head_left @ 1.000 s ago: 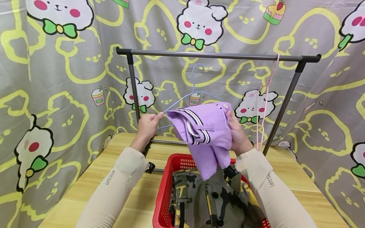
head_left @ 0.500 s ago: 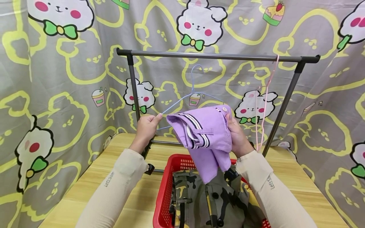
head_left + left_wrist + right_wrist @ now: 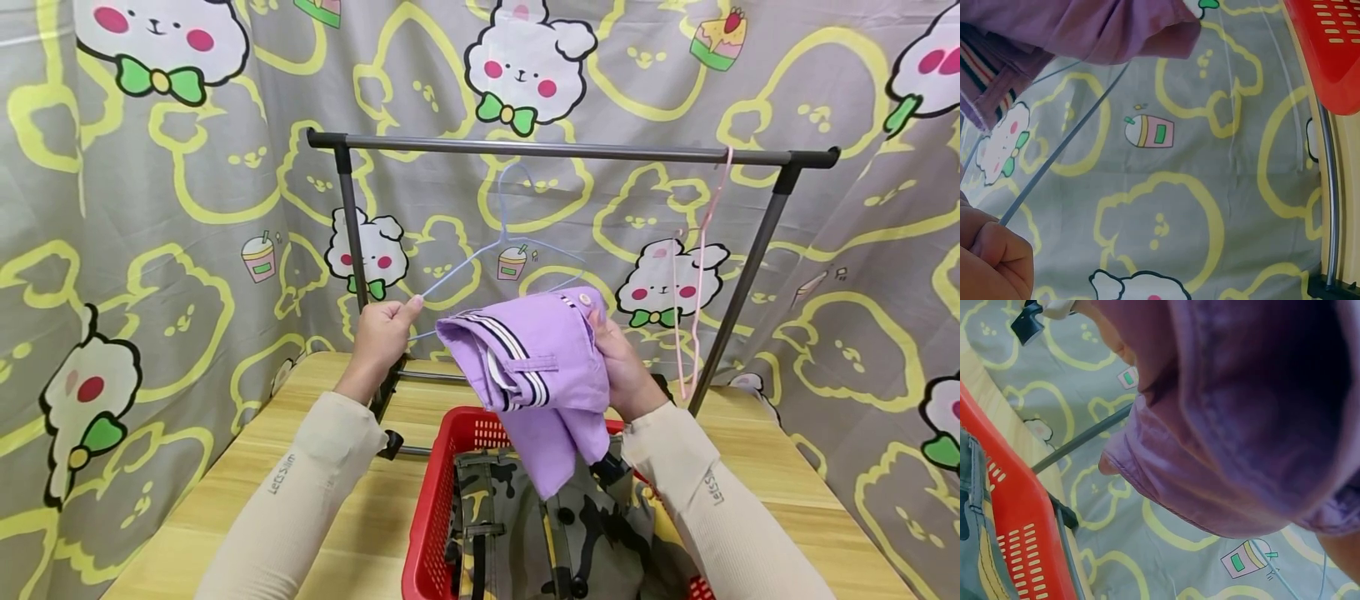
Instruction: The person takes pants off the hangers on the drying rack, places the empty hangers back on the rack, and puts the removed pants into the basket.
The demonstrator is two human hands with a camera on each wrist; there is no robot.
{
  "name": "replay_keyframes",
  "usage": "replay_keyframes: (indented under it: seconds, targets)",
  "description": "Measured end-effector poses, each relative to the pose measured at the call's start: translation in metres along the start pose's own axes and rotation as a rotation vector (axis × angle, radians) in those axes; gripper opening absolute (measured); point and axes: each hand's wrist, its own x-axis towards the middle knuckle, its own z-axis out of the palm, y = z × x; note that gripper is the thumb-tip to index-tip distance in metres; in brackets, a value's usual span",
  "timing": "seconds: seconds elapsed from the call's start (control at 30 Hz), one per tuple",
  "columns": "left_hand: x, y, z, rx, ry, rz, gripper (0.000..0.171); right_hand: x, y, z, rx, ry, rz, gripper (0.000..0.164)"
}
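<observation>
In the head view my left hand (image 3: 381,340) grips the left end of a pale blue clothes hanger (image 3: 504,237), whose hook points up. My right hand (image 3: 628,373) holds bunched purple pants (image 3: 558,346), with a button, a belt loop and striped trim inside the waistband. The pants hang in front of the hanger and hide part of its bottom bar. In the left wrist view, fingers (image 3: 1000,253) curl around the hanger wire (image 3: 1063,147), below the purple cloth (image 3: 1097,28). Purple fabric (image 3: 1204,462) fills much of the right wrist view and hides most of the hand.
Below the pants stands a red basket (image 3: 431,508) containing camouflage clothing (image 3: 517,521). Behind it, a dark metal clothes rack (image 3: 555,150) stands on the wooden table (image 3: 225,508). A pink hanger (image 3: 702,250) hangs from the rail's right side. A patterned curtain (image 3: 420,50) surrounds the table.
My right hand and the pants have dropped a little. The hanger has shifted slightly left and up, so more of its right end shows above the pants. My left hand keeps its grip.
</observation>
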Motion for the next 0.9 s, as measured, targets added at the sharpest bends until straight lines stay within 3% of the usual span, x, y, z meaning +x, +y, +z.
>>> replay_keyframes:
  seconds: [0.53, 0.9]
  targets:
    - [-0.004, 0.01, -0.005, 0.004, 0.003, -0.032, 0.057, -0.009, 0.006, -0.004, 0.009, -0.047, 0.054, 0.028]
    - [-0.005, 0.014, -0.008, -0.001, -0.013, -0.017, 0.058, -0.017, 0.007, -0.007, -0.049, -0.02, 0.076, 0.025]
